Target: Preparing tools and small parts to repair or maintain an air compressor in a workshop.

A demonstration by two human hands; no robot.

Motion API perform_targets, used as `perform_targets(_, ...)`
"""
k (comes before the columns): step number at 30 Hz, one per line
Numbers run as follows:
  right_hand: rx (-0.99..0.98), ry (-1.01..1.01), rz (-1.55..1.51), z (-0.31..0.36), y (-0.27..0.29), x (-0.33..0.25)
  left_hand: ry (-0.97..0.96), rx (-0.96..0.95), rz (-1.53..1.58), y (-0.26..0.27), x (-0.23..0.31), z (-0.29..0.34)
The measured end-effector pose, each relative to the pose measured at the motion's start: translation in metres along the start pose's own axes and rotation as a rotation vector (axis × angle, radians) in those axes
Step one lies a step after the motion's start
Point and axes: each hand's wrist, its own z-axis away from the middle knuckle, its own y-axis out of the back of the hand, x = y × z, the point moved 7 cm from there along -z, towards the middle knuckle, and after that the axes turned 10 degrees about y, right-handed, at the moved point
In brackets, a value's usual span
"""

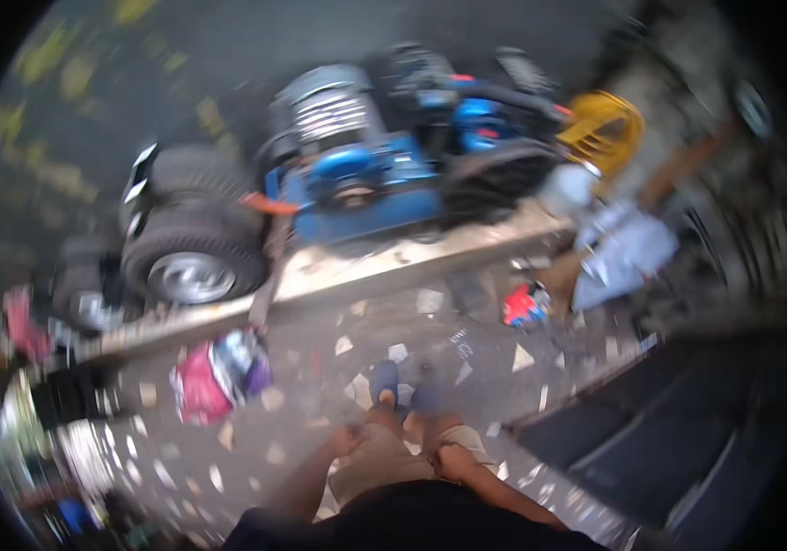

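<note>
I stand over a floor set with pale, irregular stone pieces, and the picture is smeared by motion. My left hand [347,441] hangs by the left leg of my beige shorts [379,470], its fingers too blurred to read. Lying against the right leg of the shorts is my right hand [453,461], with its fingers bent; whether it pinches any cloth cannot be made out. Below them shows a dark blue shoe [385,376].
Along a pale ledge [347,275] ahead stand small tyred wheels [193,271], a blue machine with a motor [366,216] and a yellow coil [603,133]. A pink bundle [200,384] and a red-blue item [526,305] lie on the floor. Dark panels [641,441] border the right.
</note>
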Motion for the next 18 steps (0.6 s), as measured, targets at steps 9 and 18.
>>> perform_targets(9,0.329,-0.257,-0.478,0.156,-0.131,0.052,-0.303,0.050,-1.022,0.031,0.129,-0.003)
perform_targets(18,1.123,-0.538,-1.066,0.402,-0.386,0.052,-1.294,-0.494,-1.767,-0.283,0.176,0.063)
